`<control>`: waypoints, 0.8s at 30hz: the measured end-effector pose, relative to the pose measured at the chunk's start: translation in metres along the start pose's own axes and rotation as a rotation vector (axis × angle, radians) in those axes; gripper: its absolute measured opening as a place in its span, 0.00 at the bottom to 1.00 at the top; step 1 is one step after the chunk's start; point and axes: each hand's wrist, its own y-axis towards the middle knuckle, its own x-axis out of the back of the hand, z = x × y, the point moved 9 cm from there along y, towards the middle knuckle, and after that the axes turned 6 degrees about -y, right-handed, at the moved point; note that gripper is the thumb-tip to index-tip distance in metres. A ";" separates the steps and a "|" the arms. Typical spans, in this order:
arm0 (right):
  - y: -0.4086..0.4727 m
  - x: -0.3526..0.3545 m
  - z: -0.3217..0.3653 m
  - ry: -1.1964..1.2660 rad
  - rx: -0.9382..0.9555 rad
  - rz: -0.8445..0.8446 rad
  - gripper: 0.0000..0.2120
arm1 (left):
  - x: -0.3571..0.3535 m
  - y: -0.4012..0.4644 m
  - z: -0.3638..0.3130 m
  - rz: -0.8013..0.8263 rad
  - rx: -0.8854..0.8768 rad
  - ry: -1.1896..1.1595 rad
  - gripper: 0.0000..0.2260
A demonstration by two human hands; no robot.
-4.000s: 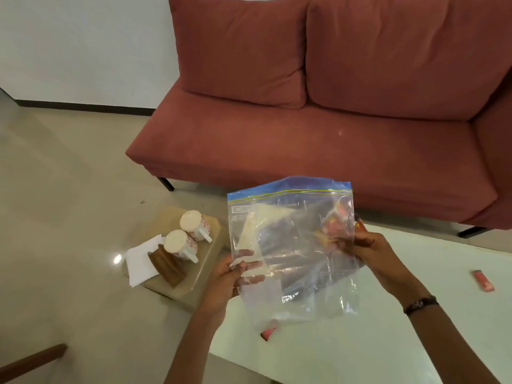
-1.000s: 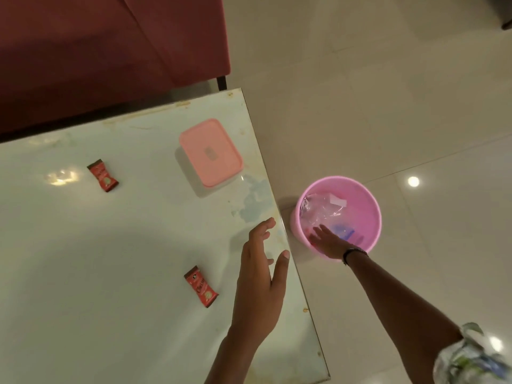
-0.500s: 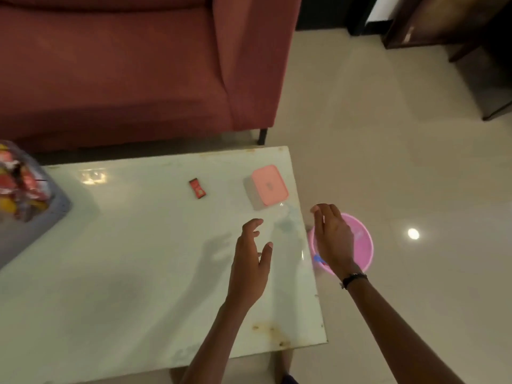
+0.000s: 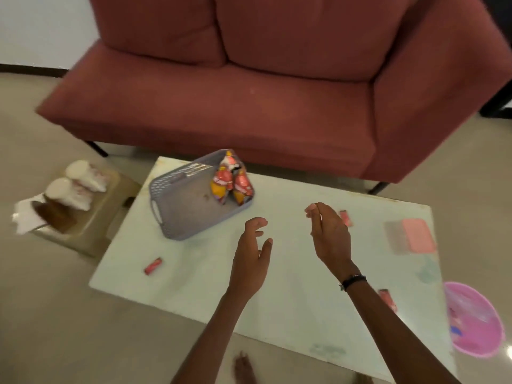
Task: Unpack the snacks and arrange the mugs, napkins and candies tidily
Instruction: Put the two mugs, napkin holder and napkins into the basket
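Bare forearms, no sleeves; black bracelet [image 4: 352,281] on right wrist.

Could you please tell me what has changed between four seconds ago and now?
The clear zip bag both hands held has been let go and now lies in the pink bin beside the table. The left hand and right hand now hover empty over the table. The mugs and napkins stay on the low stool; candies stay scattered on the table.

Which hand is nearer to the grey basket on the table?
Left. The left hand hovers just right of the grey basket, near its front corner; the right hand hovers farther right, beside a red candy.
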 end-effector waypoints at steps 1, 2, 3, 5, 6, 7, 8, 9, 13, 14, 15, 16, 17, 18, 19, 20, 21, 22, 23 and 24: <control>0.000 -0.014 0.020 0.016 0.014 0.017 0.16 | 0.023 0.002 0.007 -0.012 0.003 0.010 0.15; 0.000 -0.027 0.039 0.028 0.028 0.031 0.18 | 0.045 0.004 0.013 -0.023 0.003 0.022 0.14; 0.000 -0.040 0.057 0.037 0.038 0.043 0.19 | 0.066 0.006 0.019 -0.034 0.003 0.037 0.14; 0.002 -0.064 0.086 0.052 0.040 0.072 0.20 | 0.102 0.012 0.030 -0.063 0.011 0.045 0.14; 0.003 -0.074 0.099 0.052 0.038 0.085 0.20 | 0.118 0.014 0.036 -0.081 0.021 0.037 0.14; 0.005 -0.084 0.111 0.045 0.039 0.091 0.20 | 0.132 0.017 0.041 -0.101 0.031 0.026 0.14; 0.008 -0.093 0.122 0.040 0.044 0.094 0.20 | 0.145 0.020 0.046 -0.122 0.037 0.015 0.14; 0.011 -0.102 0.132 0.037 0.047 0.102 0.20 | 0.156 0.023 0.051 -0.144 0.042 0.003 0.13; 0.023 -0.137 0.168 0.058 0.058 0.162 0.15 | 0.192 0.034 0.070 -0.210 0.088 -0.050 0.12; 0.025 -0.146 0.176 0.059 0.070 0.179 0.15 | 0.200 0.037 0.076 -0.225 0.103 -0.063 0.12; 0.028 -0.155 0.185 0.061 0.085 0.198 0.15 | 0.207 0.039 0.081 -0.240 0.119 -0.075 0.12; 0.030 -0.163 0.194 0.069 0.108 0.212 0.14 | 0.215 0.042 0.086 -0.252 0.134 -0.085 0.12; 0.033 -0.172 0.204 0.075 0.134 0.218 0.13 | 0.223 0.045 0.091 -0.262 0.149 -0.092 0.12; 0.035 -0.180 0.213 0.078 0.159 0.221 0.13 | 0.232 0.047 0.097 -0.276 0.159 -0.105 0.12; 0.036 -0.188 0.223 0.079 0.183 0.228 0.13 | 0.241 0.049 0.103 -0.294 0.173 -0.118 0.12; 0.038 -0.198 0.233 0.083 0.201 0.242 0.13 | 0.251 0.050 0.109 -0.311 0.194 -0.129 0.12; 0.039 -0.209 0.242 0.094 0.208 0.261 0.14 | 0.261 0.051 0.116 -0.325 0.218 -0.138 0.12; 0.041 -0.220 0.253 0.098 0.210 0.279 0.15 | 0.272 0.053 0.125 -0.342 0.239 -0.149 0.12; 0.043 -0.232 0.262 0.095 0.212 0.295 0.15 | 0.284 0.055 0.134 -0.360 0.262 -0.156 0.12; 0.043 -0.242 0.271 0.092 0.219 0.311 0.15 | 0.293 0.056 0.142 -0.376 0.286 -0.167 0.12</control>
